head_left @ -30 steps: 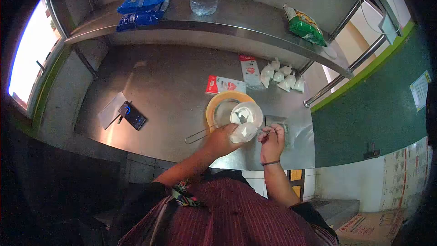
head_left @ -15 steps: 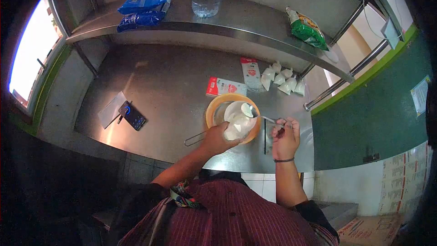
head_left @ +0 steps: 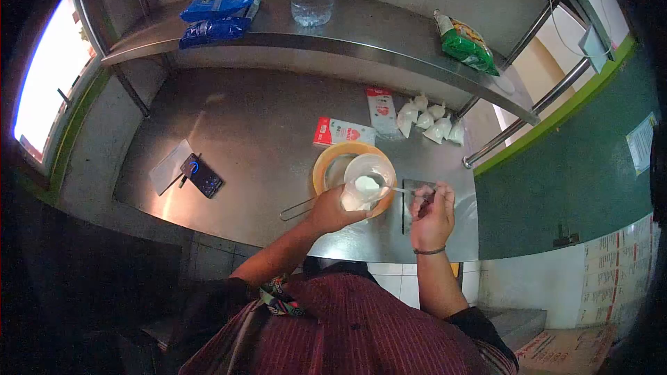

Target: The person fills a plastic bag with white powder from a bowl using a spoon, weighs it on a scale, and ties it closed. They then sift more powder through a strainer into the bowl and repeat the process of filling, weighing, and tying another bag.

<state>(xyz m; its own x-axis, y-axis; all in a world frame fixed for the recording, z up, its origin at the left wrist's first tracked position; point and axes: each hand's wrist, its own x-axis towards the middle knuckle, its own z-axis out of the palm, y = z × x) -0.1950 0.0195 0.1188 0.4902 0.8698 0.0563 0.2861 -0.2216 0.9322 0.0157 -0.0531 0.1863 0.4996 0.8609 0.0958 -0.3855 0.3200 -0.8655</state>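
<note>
The left hand is curling around a translucent plastic bag; the right, nearly closed, is pinching a slim metal spoon reaching white powder over a round orange bowl near the table's front-right corner. Holding the spoon level should be limiting spills.

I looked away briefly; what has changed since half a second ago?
The spoon, loaded with white powder, has moved toward the person, nearer the bag in the left hand; the right hand shifted slightly left. Nothing was grasped or let go. The orange bowl and phone stayed put.
</note>
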